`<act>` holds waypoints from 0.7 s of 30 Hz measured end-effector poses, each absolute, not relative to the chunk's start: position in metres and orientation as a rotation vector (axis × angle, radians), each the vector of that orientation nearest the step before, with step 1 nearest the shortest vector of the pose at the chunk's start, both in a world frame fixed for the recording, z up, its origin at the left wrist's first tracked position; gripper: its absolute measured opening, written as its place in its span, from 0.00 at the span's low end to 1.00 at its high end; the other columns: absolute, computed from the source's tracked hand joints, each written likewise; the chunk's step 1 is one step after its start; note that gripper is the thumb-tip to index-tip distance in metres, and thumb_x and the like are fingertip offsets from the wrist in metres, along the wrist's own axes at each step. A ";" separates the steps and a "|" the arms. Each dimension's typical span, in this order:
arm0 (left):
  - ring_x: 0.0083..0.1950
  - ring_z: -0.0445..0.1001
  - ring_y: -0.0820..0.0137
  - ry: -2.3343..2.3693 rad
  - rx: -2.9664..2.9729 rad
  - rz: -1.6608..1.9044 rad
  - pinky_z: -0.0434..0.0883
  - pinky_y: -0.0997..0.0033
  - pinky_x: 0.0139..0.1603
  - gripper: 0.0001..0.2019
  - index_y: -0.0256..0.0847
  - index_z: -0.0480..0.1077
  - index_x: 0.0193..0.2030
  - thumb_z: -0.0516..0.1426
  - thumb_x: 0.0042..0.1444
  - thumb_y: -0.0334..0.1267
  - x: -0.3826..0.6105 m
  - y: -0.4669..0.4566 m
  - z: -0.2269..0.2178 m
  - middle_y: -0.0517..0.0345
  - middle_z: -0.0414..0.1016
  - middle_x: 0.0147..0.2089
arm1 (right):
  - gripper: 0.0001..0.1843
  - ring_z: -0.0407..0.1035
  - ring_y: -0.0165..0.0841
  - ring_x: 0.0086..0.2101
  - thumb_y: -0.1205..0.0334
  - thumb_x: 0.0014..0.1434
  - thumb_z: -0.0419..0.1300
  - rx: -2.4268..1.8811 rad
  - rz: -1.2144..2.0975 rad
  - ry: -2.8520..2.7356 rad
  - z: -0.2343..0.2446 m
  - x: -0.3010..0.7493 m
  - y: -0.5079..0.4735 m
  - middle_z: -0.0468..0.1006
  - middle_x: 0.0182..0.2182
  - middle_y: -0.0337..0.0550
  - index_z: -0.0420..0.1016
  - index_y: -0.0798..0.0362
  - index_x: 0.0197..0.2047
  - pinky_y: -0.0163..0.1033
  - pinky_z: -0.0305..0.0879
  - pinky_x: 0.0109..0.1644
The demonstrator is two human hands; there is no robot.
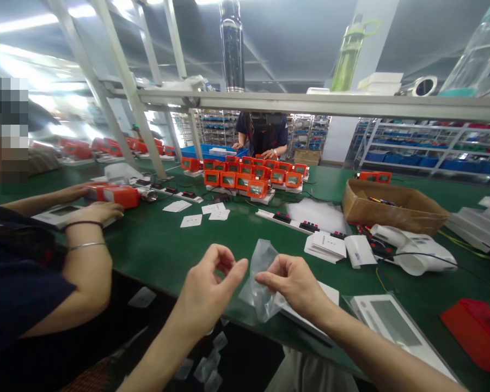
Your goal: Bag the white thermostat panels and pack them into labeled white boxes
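In the middle of the head view, my right hand (296, 283) pinches a small clear plastic bag (262, 305), which hangs crumpled from the fingers. Just left of the bag is my left hand (208, 286), loosely curled with thumb and forefinger apart and nothing visible between them. Partly hidden beneath my right hand, a flat white item (329, 293) lies at the table edge. Beside my right forearm rests a white panel with a grey display (396, 321). A red-orange device (473, 332) sits at the far right.
A co-worker's arm (90, 261) and orange device (120, 196) are at left. White cards (191, 220) and a card stack (325, 246) lie on the green table (224, 239). Beyond are power strips, several orange devices (245, 181) and a cardboard box (387, 209). A shelf (269, 102) crosses above.
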State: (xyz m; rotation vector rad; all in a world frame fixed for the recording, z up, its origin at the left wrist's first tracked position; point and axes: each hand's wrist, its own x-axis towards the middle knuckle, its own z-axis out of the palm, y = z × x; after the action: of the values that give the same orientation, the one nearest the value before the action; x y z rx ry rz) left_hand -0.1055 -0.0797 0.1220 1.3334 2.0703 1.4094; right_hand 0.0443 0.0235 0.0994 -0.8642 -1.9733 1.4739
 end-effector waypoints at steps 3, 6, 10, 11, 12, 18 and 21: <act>0.30 0.70 0.68 2.138 1.429 1.345 0.64 0.71 0.32 0.16 0.44 0.61 0.38 0.60 0.50 0.49 -0.080 -0.078 0.126 0.63 0.70 0.31 | 0.17 0.57 0.27 0.21 0.57 0.52 0.64 -0.841 1.134 -2.156 0.103 0.039 0.018 0.66 0.17 0.34 0.61 0.51 0.20 0.34 0.48 0.26; 0.29 0.70 0.68 2.257 1.424 1.323 0.63 0.70 0.32 0.10 0.44 0.61 0.36 0.57 0.53 0.44 -0.079 -0.069 0.128 0.64 0.69 0.29 | 0.18 0.56 0.29 0.23 0.58 0.54 0.64 -0.777 0.774 -2.364 0.109 0.036 0.014 0.66 0.19 0.35 0.59 0.50 0.22 0.36 0.45 0.28; 0.28 0.69 0.69 2.347 1.460 1.373 0.62 0.71 0.31 0.05 0.44 0.61 0.31 0.52 0.57 0.39 -0.095 -0.063 0.127 0.64 0.68 0.27 | 0.15 0.63 0.34 0.27 0.54 0.57 0.63 -0.725 0.431 -2.462 0.114 0.035 0.017 0.71 0.24 0.39 0.63 0.50 0.26 0.37 0.50 0.31; 0.29 0.70 0.69 2.350 1.446 1.416 0.62 0.71 0.32 0.05 0.44 0.61 0.32 0.52 0.57 0.40 -0.100 -0.065 0.125 0.64 0.68 0.28 | 0.14 0.64 0.34 0.28 0.54 0.59 0.61 -0.729 0.404 -2.452 0.115 0.036 0.019 0.72 0.25 0.40 0.64 0.50 0.27 0.37 0.52 0.31; 0.30 0.71 0.68 2.360 1.420 1.456 0.63 0.71 0.32 0.05 0.45 0.61 0.33 0.52 0.57 0.40 -0.103 -0.067 0.122 0.64 0.69 0.29 | 0.12 0.65 0.34 0.28 0.56 0.60 0.60 -0.735 0.380 -2.441 0.116 0.037 0.022 0.72 0.26 0.40 0.65 0.50 0.29 0.37 0.53 0.32; 0.34 0.73 0.65 2.612 1.462 1.204 0.67 0.66 0.35 0.04 0.43 0.62 0.40 0.51 0.57 0.37 -0.107 -0.086 0.092 0.57 0.71 0.37 | 0.04 0.67 0.36 0.36 0.70 0.60 0.56 -0.713 0.251 -2.450 0.116 0.041 0.035 0.73 0.33 0.44 0.68 0.53 0.34 0.39 0.60 0.38; 0.47 0.70 0.57 2.747 1.852 1.192 0.69 0.59 0.45 0.14 0.37 0.60 0.51 0.52 0.58 0.35 -0.104 -0.088 0.081 0.44 0.67 0.49 | 0.06 0.67 0.37 0.36 0.73 0.59 0.56 -0.656 0.185 -2.517 0.112 0.036 0.031 0.74 0.34 0.46 0.69 0.53 0.34 0.39 0.60 0.39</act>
State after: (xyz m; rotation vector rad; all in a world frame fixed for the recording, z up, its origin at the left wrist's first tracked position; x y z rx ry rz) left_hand -0.1035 -0.0879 0.0805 1.8518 2.7470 1.1921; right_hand 0.0357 0.0313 0.1122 -0.6557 -2.5172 0.1854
